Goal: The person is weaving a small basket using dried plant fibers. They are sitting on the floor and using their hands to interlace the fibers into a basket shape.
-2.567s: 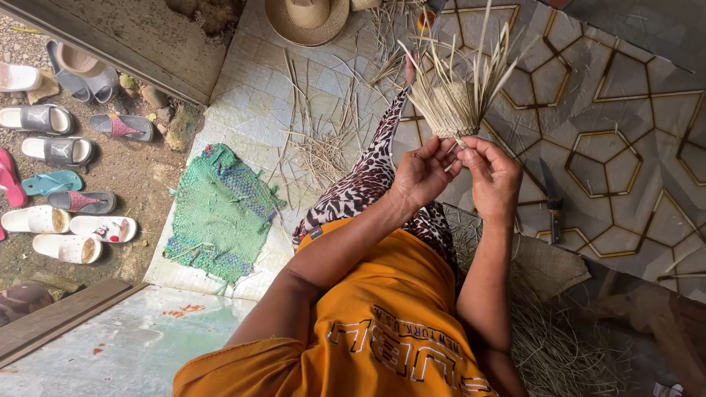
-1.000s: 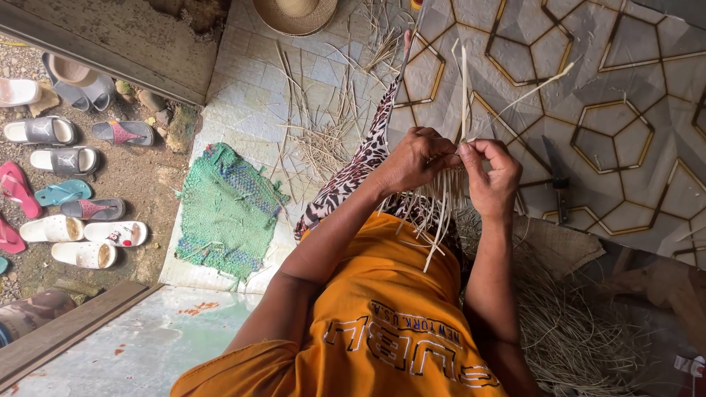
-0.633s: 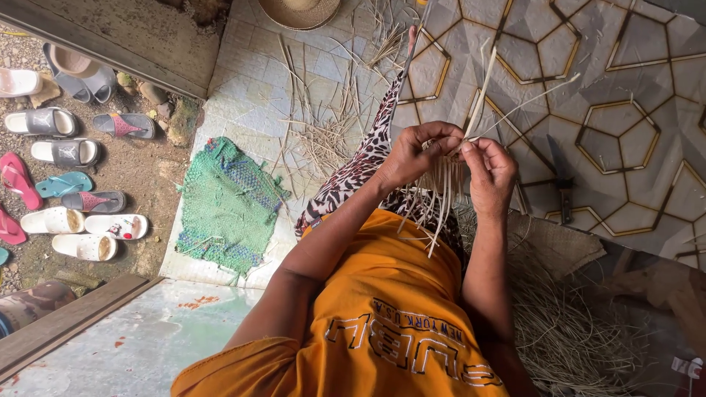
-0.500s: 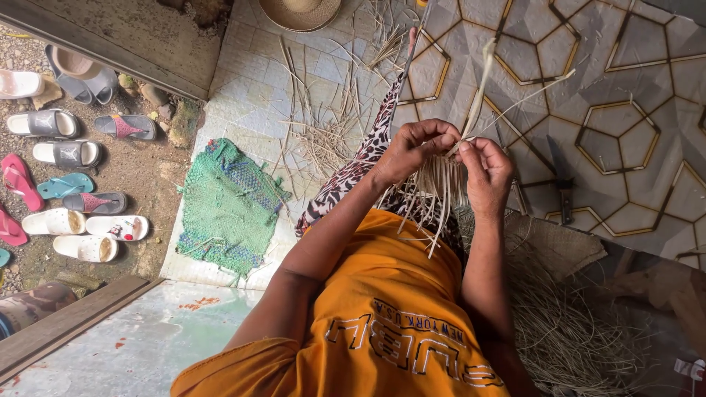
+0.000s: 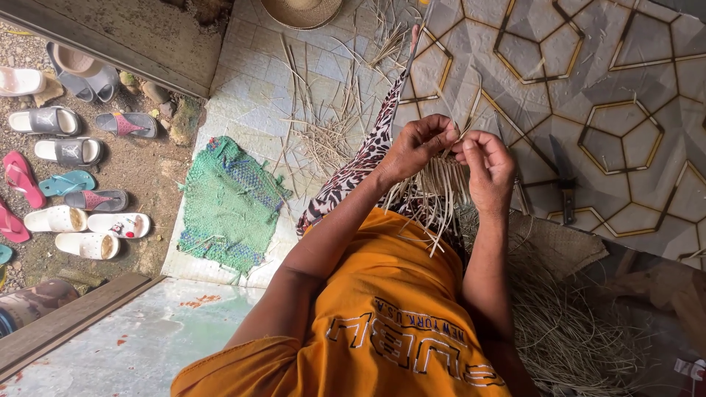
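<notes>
From the head camera, looking down, a person in an orange shirt sits on a tiled floor (image 5: 632, 88) with gold six-sided lines. The left hand (image 5: 419, 143) and the right hand (image 5: 487, 163) meet in the middle of the picture, above the lap. Both hands are closed around a bundle of dry straw strips (image 5: 435, 192). The fingers pinch the top of the bundle, and the loose ends hang down toward the orange shirt. One thin strip sticks up from between the hands.

To the right of the hands the floor is open, with lots of room. One knife (image 5: 565, 192) with a dark handle lies there, well apart from the right hand. Near the bottom right corner is a big heap of straw (image 5: 573, 331), close to the right arm. More loose straw (image 5: 331, 132) lies spread on the floor by the leg in spotted cloth.

At the left edge of the floor lies one green woven mat (image 5: 228, 206). One straw hat (image 5: 301, 10) sits at the top edge.

Past the left edge of the floor is dirt ground with sandals (image 5: 70, 151) in rows. About a dozen show, white, grey, pink and blue.
</notes>
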